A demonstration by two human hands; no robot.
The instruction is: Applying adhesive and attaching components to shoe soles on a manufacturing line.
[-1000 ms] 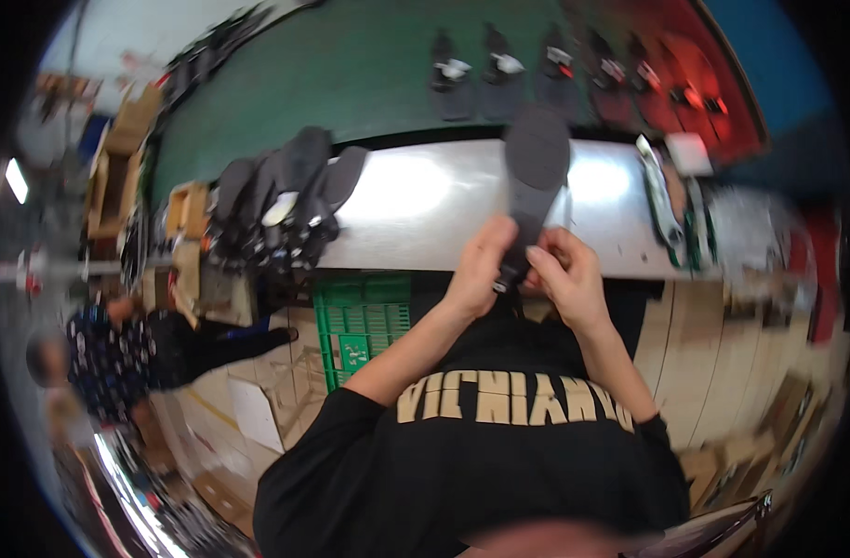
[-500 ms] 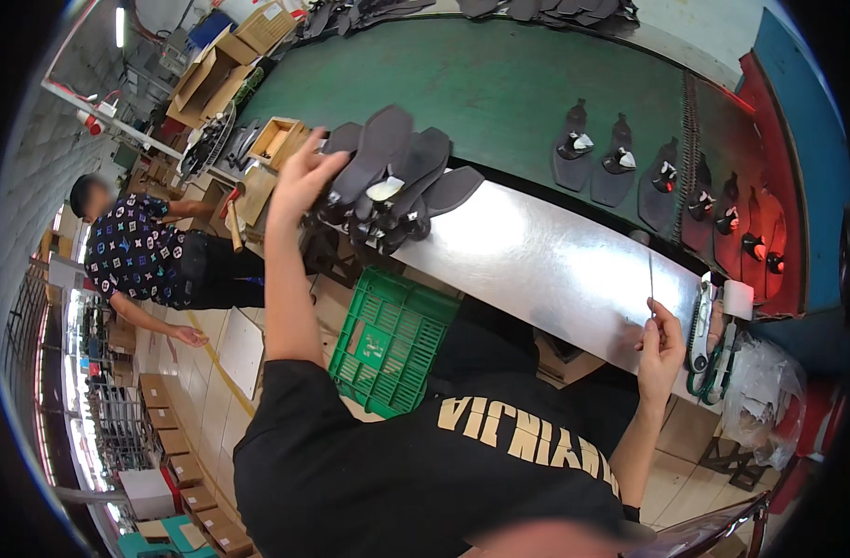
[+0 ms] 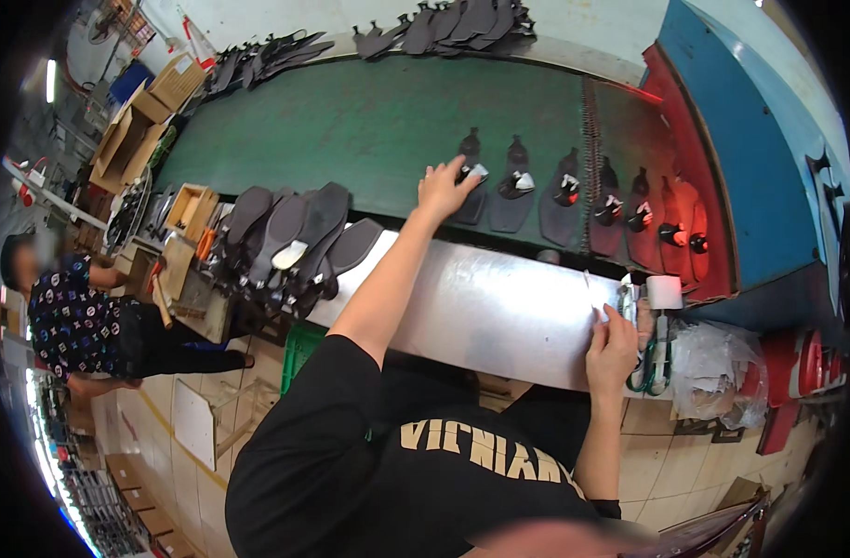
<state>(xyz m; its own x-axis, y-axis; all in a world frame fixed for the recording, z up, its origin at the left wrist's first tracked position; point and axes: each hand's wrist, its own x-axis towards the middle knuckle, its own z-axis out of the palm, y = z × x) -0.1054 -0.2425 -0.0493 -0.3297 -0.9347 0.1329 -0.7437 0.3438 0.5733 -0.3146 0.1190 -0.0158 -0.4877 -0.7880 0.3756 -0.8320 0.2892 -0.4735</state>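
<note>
My left hand [image 3: 444, 191] reaches over the green belt with fingers spread, at the edge of the leftmost dark sandal [image 3: 471, 206] in a row. Whether the fingertips touch it I cannot tell. This sandal lies flat and has a pale piece at its strap. Beside it lies a similar sandal [image 3: 512, 212], also with white at the strap. My right hand [image 3: 613, 349] is over the metal ledge [image 3: 499, 307], pinching a thin, slender stick [image 3: 588, 286] that points up and away. A heap of dark sandals [image 3: 285, 228] rests on the ledge's left end.
More sandals [image 3: 641, 214] lie in red light by a blue machine housing [image 3: 732, 139]. Scissors [image 3: 660, 358] and a white roll [image 3: 665, 292] sit at the ledge's right end. A green crate [image 3: 299, 352] stands below. A person [image 3: 81, 316] works at the left.
My left hand has gone from the sandal heap rightward to the leftmost sandal on the belt. My right hand still holds the stick. The whole view has shifted.
</note>
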